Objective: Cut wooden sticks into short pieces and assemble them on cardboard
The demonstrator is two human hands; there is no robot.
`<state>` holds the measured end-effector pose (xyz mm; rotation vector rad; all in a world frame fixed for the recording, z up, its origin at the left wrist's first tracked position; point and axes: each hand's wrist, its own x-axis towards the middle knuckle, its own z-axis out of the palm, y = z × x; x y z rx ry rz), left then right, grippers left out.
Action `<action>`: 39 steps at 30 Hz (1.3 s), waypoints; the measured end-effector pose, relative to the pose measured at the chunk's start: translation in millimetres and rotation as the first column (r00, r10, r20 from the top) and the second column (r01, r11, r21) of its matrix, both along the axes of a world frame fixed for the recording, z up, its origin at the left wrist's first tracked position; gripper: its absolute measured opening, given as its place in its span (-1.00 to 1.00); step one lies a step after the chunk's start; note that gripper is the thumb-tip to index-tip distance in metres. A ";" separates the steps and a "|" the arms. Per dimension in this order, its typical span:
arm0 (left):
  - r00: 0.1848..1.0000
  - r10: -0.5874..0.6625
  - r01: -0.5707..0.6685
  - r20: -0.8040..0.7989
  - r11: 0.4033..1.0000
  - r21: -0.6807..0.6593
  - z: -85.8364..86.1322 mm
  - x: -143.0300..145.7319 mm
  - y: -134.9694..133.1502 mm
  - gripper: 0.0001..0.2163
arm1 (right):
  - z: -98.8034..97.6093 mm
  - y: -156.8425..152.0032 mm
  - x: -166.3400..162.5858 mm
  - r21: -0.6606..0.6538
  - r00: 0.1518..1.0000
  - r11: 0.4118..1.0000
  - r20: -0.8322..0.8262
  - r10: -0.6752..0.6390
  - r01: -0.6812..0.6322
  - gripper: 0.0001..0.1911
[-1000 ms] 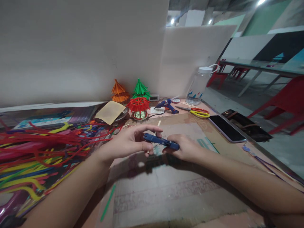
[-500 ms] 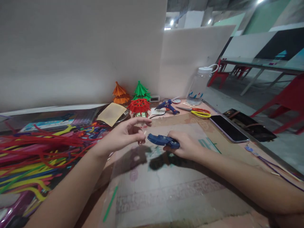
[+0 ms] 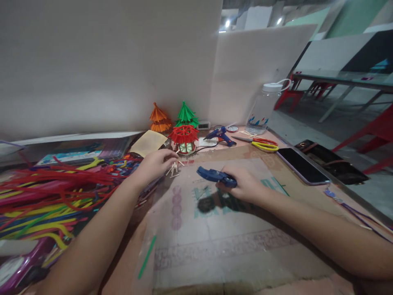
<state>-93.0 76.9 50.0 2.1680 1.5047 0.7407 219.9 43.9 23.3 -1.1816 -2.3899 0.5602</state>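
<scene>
My right hand (image 3: 245, 184) is wrapped round a dark blue hand tool (image 3: 216, 176) that looks like pliers or cutters. Its curved end points left, above the plastic-covered board (image 3: 221, 246). My left hand (image 3: 158, 164) is lowered at a small heap of short pale sticks (image 3: 174, 169) at the board's far left. Its fingers are bent together over the sticks, and what they pinch is hidden. Just behind stands a red craft lantern (image 3: 184, 134) with a pale inside.
Coloured pipe cleaners (image 3: 70, 176) fill the left side. Orange (image 3: 159, 116) and green (image 3: 186, 112) cone-shaped crafts stand at the back, near a glue gun (image 3: 219, 135), scissors (image 3: 264, 143) and a water bottle (image 3: 262, 110). A phone (image 3: 302, 166) lies at the right edge.
My left hand has moved left and down, away from the tool to the short sticks, which now show. My right hand still holds the blue tool. The view has shifted slightly.
</scene>
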 end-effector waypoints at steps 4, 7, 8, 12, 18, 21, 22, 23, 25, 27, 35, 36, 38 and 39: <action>0.992 0.022 -0.014 0.123 0.998 -0.062 4.8 5.0 -1.4 -0.73 | 0.4 3.5 -0.3 -0.042 0.995 0.998 -0.084 -0.052 0.048 -0.71; 0.976 0.005 0.017 0.216 0.995 -0.102 4.7 11.2 -2.9 -0.66 | -1.6 6.7 0.4 -0.086 0.984 0.990 -0.128 -0.123 0.112 -0.69; 0.972 0.004 0.023 0.233 0.994 -0.111 4.4 12.8 -3.5 -0.64 | -2.1 8.2 1.4 -0.083 0.980 0.987 -0.137 -0.145 0.135 -0.68; 0.973 0.016 0.016 0.231 0.990 -0.137 2.8 15.6 -6.1 -0.70 | 0.6 15.0 10.0 0.026 0.963 0.969 -0.118 -0.241 0.246 -0.64; 0.980 0.004 0.019 0.197 0.993 -0.116 -1.3 24.6 -9.3 -0.72 | 9.7 21.9 17.1 0.037 0.913 0.917 -0.117 -0.390 0.397 -0.55; 0.978 -0.043 0.063 0.205 0.994 -0.093 -1.3 33.3 -13.6 -0.72 | 10.7 22.6 15.1 -0.027 0.918 0.925 -0.114 -0.381 0.380 -0.52; 0.976 -0.062 0.081 0.207 0.993 -0.083 -0.7 36.2 -15.7 -0.72 | 10.1 22.6 14.2 -0.052 0.922 0.929 -0.113 -0.369 0.366 -0.52; 0.975 -0.079 0.095 0.208 0.993 -0.072 0.2 38.8 -18.1 -0.72 | 9.2 22.5 13.0 -0.080 0.926 0.933 -0.119 -0.359 0.352 -0.52; 0.973 -0.102 0.115 0.208 0.992 -0.053 2.5 43.4 -23.0 -0.73 | 6.4 22.0 10.0 -0.142 0.924 0.937 -0.175 -0.340 0.318 -0.53; 0.973 -0.111 0.122 0.204 0.992 -0.039 4.2 47.2 -27.1 -0.72 | 3.6 21.0 5.8 -0.201 0.907 0.945 -0.285 -0.309 0.259 -0.55; 0.986 -0.100 0.105 0.134 0.994 -0.029 -1.3 57.7 -30.8 -0.75 | -1.4 14.4 -7.9 -0.385 0.748 0.918 -0.582 -0.318 0.091 -0.58; 0.986 -0.104 0.108 0.129 0.994 -0.028 -2.1 58.3 -30.8 -0.76 | -2.2 14.0 -8.3 -0.404 0.723 0.912 -0.610 -0.325 0.069 -0.60; 0.986 -0.115 0.119 0.124 0.993 -0.027 -2.9 59.4 -31.0 -0.76 | -4.9 14.3 -8.8 -0.458 0.665 0.888 -0.656 -0.356 0.023 -0.59; 0.985 -0.121 0.125 0.123 0.992 -0.029 -3.2 60.1 -31.2 -0.76 | -6.8 14.8 -9.1 -0.492 0.636 0.871 -0.673 -0.377 -0.004 -0.58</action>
